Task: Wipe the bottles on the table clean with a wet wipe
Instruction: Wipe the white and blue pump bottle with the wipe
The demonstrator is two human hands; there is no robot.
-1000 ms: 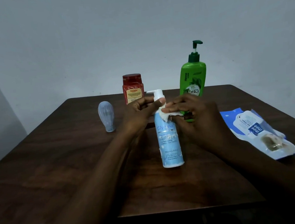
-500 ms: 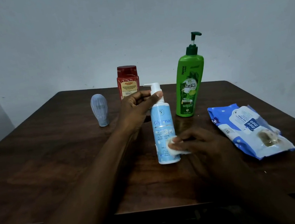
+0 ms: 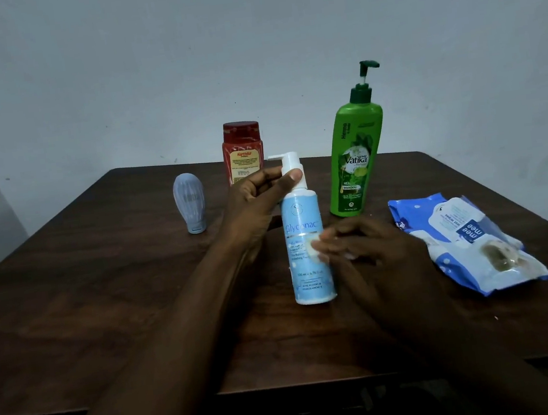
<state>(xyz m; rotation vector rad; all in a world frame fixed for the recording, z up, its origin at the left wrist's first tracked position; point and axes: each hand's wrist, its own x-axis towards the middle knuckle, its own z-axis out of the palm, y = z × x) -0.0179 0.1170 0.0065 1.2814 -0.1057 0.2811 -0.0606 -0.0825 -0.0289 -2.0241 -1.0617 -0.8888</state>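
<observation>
Blue pump bottle [image 3: 307,251]: stands near the middle of the table [image 3: 106,314], base on the wood.

Left hand [image 3: 258,202]: closed round the bottle's white pump neck, thumb across the front, fingers behind; steadies the top.

Right hand [image 3: 367,247]: just right of the bottle body, fingers curled; pinches a wadded wet wipe [image 3: 315,248] and presses it to the label at mid-height.

Wet wipe: lies between the right fingertips and the bottle's front-right face, touching both.

Green pump bottle [image 3: 357,162]: upright behind and to the right, apart from the blue one.

Red jar [image 3: 243,152]: by the rear edge, partly behind the left hand.

Pale blue bottle [image 3: 190,202]: cap-down toward the rear-left corner.

Wipes pack [image 3: 466,239]: flat near the right edge, apart from the right hand.
</observation>
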